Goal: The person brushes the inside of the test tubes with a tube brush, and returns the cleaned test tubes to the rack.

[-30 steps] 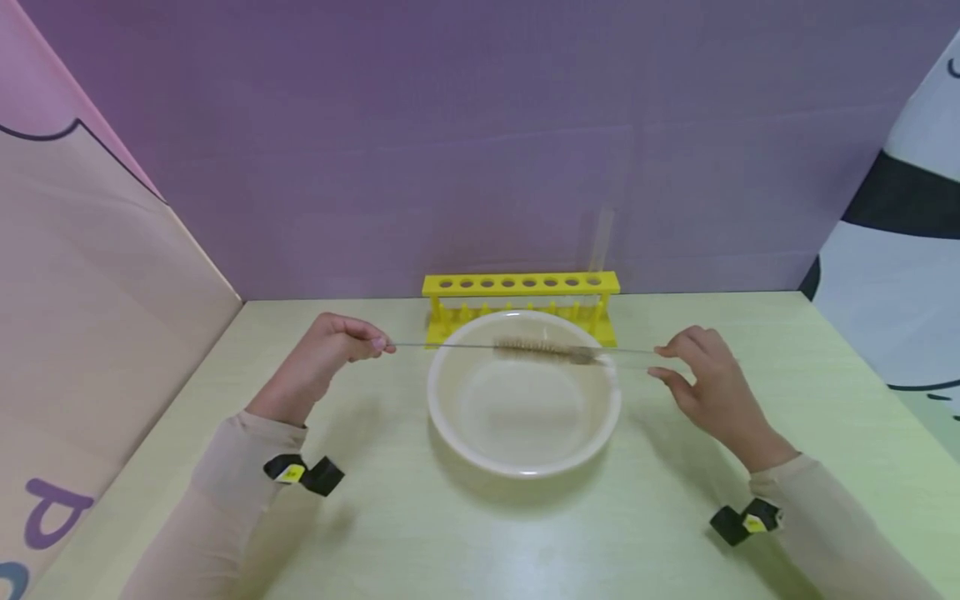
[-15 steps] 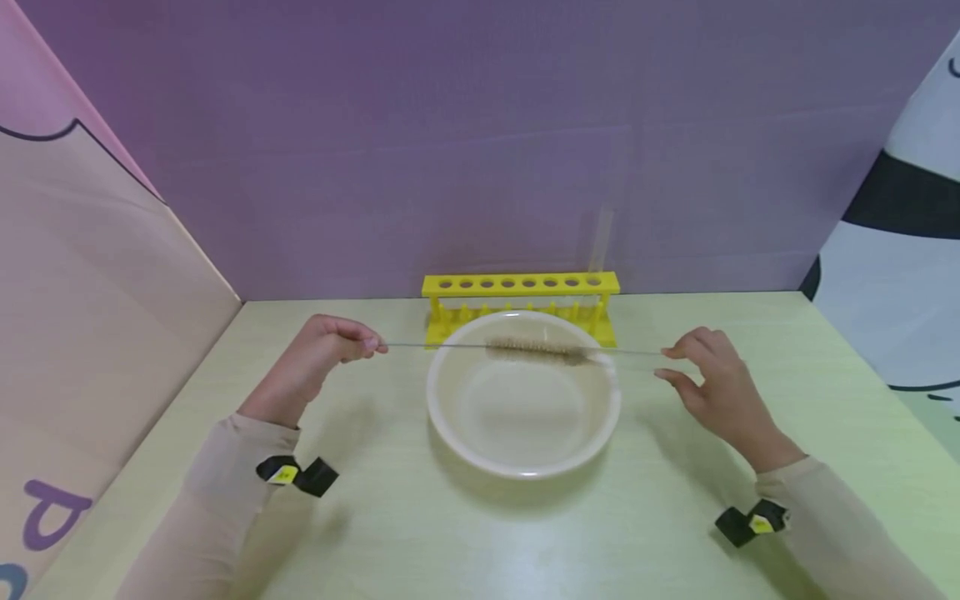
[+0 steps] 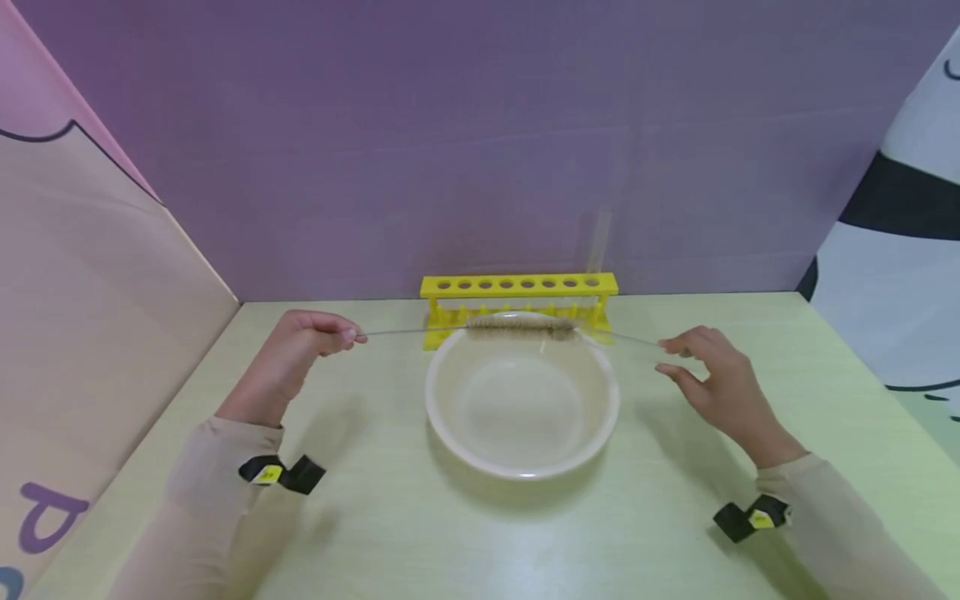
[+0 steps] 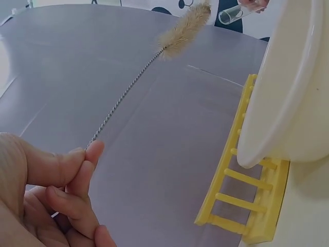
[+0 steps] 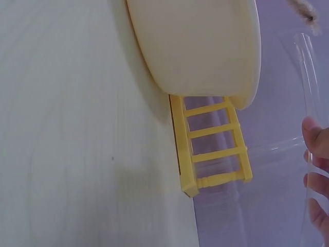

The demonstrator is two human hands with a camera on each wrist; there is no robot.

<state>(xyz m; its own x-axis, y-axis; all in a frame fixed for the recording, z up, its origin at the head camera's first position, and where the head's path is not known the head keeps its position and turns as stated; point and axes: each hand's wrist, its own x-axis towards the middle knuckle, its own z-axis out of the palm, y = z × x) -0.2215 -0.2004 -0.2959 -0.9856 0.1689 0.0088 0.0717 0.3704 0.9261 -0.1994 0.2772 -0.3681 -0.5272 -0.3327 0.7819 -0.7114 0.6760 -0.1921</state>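
In the head view my left hand (image 3: pixel 296 358) pinches the twisted wire of a test tube brush (image 3: pixel 517 326), held level above the far rim of a cream bowl (image 3: pixel 522 475). Its tan bristles (image 4: pixel 182 33) show bare in the left wrist view, the tip beside the mouth of a clear test tube (image 4: pixel 234 14). They look slightly apart there. My right hand (image 3: pixel 708 387) holds that tube between thumb and fingers; the right wrist view shows the tube (image 5: pixel 309 77) more fully, with the brush tip near its mouth.
A yellow test tube rack (image 3: pixel 517 285) stands behind the bowl, against the purple backdrop (image 3: pixel 450 150). A clear upright strip (image 3: pixel 600 242) rises at its right end, tube or tape I cannot tell. The pale table (image 3: pixel 480 542) extends in front.
My left hand has moved left and slightly up with the brush, drawing the bristles away from the tube's mouth. My right hand has shifted slightly right with the tube.
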